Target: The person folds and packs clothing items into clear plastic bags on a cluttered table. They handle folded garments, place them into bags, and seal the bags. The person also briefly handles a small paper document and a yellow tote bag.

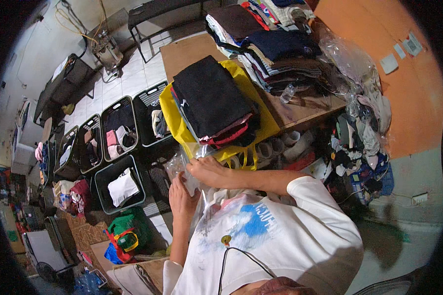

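Note:
Clear plastic film [203,149], perhaps a bag, hangs at the near side of a stack of folded clothes. My right hand [208,171] reaches across from the right and pinches it. Just below, my left hand [184,197] grips a lower, bunched part of the same plastic, with its fingertips partly hidden. Beyond both hands rises the stack of folded clothes [214,99], black on top with red and pink layers beneath. It rests on a yellow bag [267,123], whose handles dangle over the near edge of the wooden table [299,114].
More folded clothes [280,48] are piled at the table's far right, near a small clear plastic object [288,93]. Black plastic baskets [119,127] holding garments line the floor at left. A green bag [131,228] sits nearer. Cardboard tubes [277,145] lie under the table.

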A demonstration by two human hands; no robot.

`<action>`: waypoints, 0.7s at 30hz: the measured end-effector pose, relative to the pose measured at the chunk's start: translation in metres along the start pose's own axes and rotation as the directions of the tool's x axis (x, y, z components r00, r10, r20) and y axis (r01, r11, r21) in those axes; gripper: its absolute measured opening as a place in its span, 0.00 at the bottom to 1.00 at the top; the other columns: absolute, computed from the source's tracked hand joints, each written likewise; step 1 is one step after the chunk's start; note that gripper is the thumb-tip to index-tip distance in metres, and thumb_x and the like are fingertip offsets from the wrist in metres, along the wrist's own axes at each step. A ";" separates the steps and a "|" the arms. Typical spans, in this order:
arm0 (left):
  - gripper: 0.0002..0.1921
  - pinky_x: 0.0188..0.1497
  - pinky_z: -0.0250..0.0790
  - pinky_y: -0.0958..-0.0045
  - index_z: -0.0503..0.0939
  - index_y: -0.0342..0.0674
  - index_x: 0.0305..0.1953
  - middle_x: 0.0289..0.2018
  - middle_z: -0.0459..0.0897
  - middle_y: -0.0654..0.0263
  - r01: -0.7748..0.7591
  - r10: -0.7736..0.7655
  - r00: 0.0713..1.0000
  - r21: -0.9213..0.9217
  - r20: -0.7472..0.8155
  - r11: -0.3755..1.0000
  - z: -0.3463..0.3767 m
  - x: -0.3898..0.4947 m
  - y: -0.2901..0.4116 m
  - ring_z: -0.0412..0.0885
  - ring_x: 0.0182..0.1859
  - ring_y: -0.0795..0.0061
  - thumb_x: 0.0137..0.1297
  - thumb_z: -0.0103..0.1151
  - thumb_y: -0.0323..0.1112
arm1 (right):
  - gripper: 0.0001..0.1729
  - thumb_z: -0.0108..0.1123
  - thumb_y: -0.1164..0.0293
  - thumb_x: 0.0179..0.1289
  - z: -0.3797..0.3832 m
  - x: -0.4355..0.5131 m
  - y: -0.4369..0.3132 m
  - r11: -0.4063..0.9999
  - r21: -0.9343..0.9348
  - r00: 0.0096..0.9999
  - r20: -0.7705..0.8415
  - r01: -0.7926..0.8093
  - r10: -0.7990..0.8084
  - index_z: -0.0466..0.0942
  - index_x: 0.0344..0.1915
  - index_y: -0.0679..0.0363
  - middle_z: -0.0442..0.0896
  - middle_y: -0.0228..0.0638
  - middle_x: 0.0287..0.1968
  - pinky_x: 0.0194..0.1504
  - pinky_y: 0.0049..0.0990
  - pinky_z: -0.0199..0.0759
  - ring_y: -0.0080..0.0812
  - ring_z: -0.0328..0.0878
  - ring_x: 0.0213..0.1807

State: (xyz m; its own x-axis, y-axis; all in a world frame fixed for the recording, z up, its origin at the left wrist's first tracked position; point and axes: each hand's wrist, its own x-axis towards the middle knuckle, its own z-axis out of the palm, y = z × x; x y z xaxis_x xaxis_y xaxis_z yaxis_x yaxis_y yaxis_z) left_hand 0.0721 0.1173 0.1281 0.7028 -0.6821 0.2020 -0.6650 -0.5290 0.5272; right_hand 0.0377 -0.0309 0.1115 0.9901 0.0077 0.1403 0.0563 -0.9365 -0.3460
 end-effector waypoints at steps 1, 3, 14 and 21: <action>0.24 0.45 0.68 0.59 0.67 0.40 0.53 0.40 0.79 0.54 0.103 -0.102 0.994 -0.012 0.025 0.995 0.000 0.000 -0.002 0.76 0.44 0.52 0.51 0.52 0.21 | 0.08 0.54 0.76 0.48 -0.008 0.004 -0.002 0.999 0.010 0.999 0.004 0.045 -0.045 0.79 0.29 0.67 0.80 0.48 0.31 0.36 0.39 0.76 0.44 0.82 0.34; 0.27 0.46 0.68 0.59 0.66 0.41 0.55 0.43 0.78 0.54 0.300 -0.297 0.952 -0.028 0.075 0.953 0.000 -0.003 -0.015 0.76 0.45 0.52 0.50 0.50 0.19 | 0.08 0.54 0.77 0.48 -0.015 0.013 -0.001 0.992 0.059 0.994 0.020 0.109 -0.111 0.78 0.29 0.68 0.80 0.49 0.31 0.33 0.38 0.77 0.46 0.82 0.33; 0.18 0.50 0.67 0.68 0.74 0.33 0.46 0.49 0.69 0.57 0.053 -0.038 0.933 0.033 -0.357 0.998 -0.157 0.046 -0.135 0.75 0.46 0.65 0.51 0.56 0.22 | 0.10 0.55 0.74 0.55 -0.102 0.044 0.114 0.978 0.178 0.990 0.106 -0.110 0.092 0.72 0.38 0.63 0.79 0.46 0.30 0.37 0.37 0.76 0.45 0.80 0.37; 0.21 0.30 0.73 0.73 0.67 0.51 0.59 0.47 0.74 0.57 0.323 -0.359 0.933 -0.511 0.031 0.796 -0.141 0.271 -0.112 0.79 0.39 0.74 0.64 0.49 0.40 | 0.21 0.30 0.73 0.69 -0.149 0.144 0.250 0.076 0.922 0.925 0.375 -0.379 0.058 0.59 0.59 0.62 0.80 0.54 0.35 0.39 0.33 0.80 0.41 0.82 0.37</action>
State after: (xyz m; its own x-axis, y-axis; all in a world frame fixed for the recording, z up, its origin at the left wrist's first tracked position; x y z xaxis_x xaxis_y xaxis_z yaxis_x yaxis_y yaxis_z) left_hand 0.3727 0.0631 0.2397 0.8864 -0.4622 -0.0259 -0.1735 -0.3836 0.9071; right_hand 0.1754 -0.3160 0.1832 0.9675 0.0845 -0.2382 -0.2519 0.2487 -0.9352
